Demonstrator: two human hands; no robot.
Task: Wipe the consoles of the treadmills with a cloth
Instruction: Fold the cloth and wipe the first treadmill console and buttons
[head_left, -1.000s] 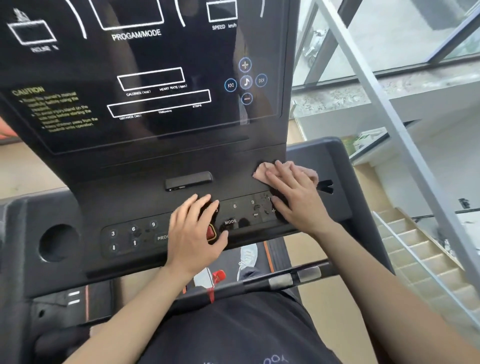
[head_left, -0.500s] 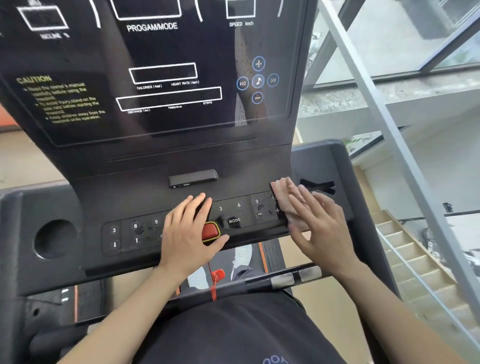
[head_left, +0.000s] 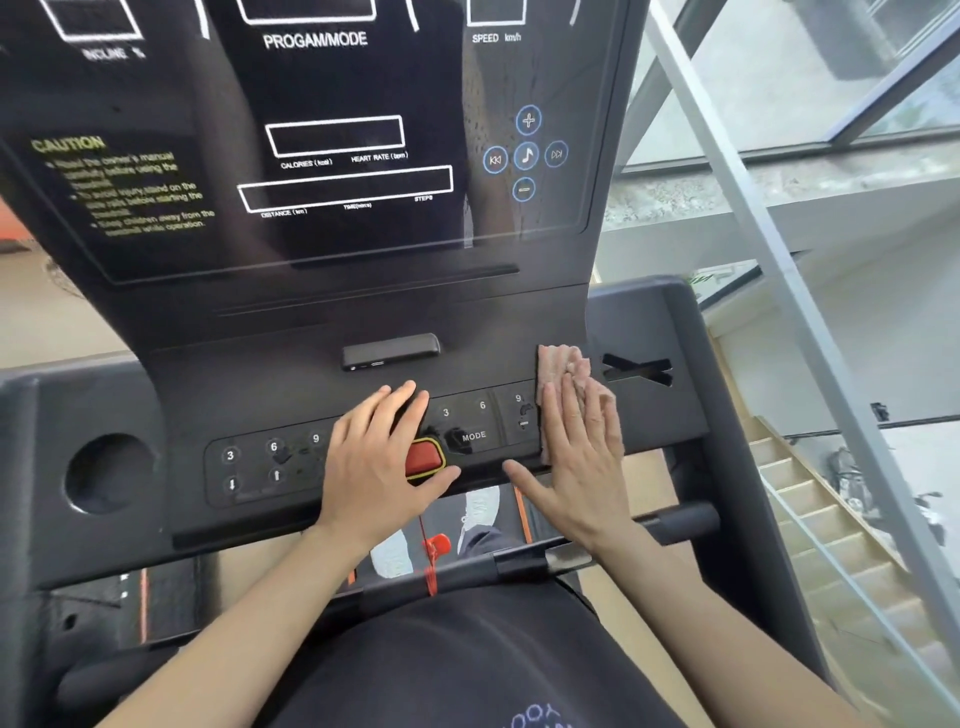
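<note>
The black treadmill console (head_left: 260, 374) fills the view, with a dark display panel (head_left: 322, 156) above and a button strip (head_left: 270, 462) below. My right hand (head_left: 576, 462) lies flat with fingers spread, pressing a pinkish cloth (head_left: 558, 366) onto the right end of the button strip. The cloth pokes out above and beside my fingers. My left hand (head_left: 374, 462) rests flat on the middle of the strip, partly covering the red stop button (head_left: 423, 457), and holds nothing.
A round cup holder (head_left: 109, 473) sits at the console's left. A black handlebar (head_left: 613, 540) with a red safety clip (head_left: 434, 551) crosses below my hands. To the right are a slanted white beam (head_left: 769, 249), windows and a stairway (head_left: 815, 504) leading down.
My right hand with the cloth has slid right and down along the console, from the ledge above the buttons to the strip's right end. My left hand has stayed on the buttons.
</note>
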